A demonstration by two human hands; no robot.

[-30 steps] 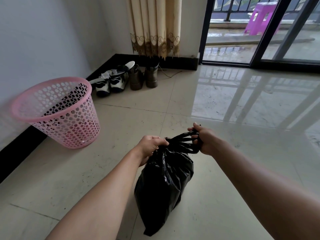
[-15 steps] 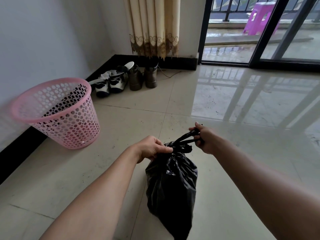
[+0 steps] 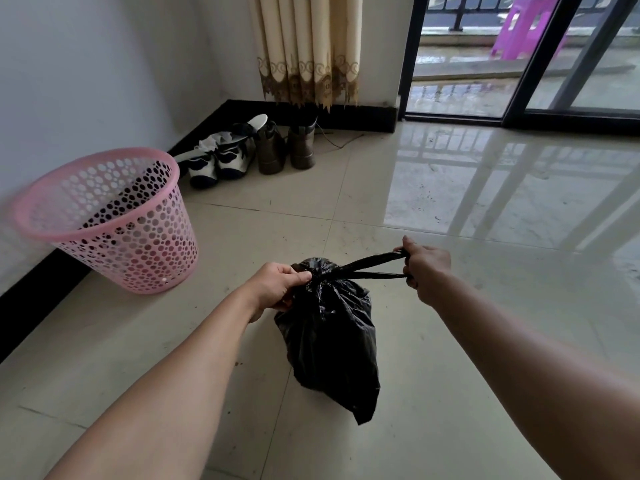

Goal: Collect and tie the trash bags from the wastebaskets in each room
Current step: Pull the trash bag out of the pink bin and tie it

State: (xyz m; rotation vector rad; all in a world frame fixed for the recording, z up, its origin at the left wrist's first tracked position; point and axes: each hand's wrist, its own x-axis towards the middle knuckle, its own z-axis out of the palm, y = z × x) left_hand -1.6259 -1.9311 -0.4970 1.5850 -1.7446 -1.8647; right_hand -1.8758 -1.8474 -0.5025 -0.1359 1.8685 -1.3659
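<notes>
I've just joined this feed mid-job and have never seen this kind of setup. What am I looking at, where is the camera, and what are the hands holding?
There is no machine here: a person works with bare hands, and the single camera sits on their head, looking forward and down. The left hand pinches the gathered neck of a crinkled black plastic trash bag, while the right hand pulls the bag's stretched black loop handles sideways, apparently tightening a knot. To the left, a pink perforated plastic wastebasket leans against the wall with no liner in it. Shoes sit by the cream curtain on the glossy tiled floor.
</notes>
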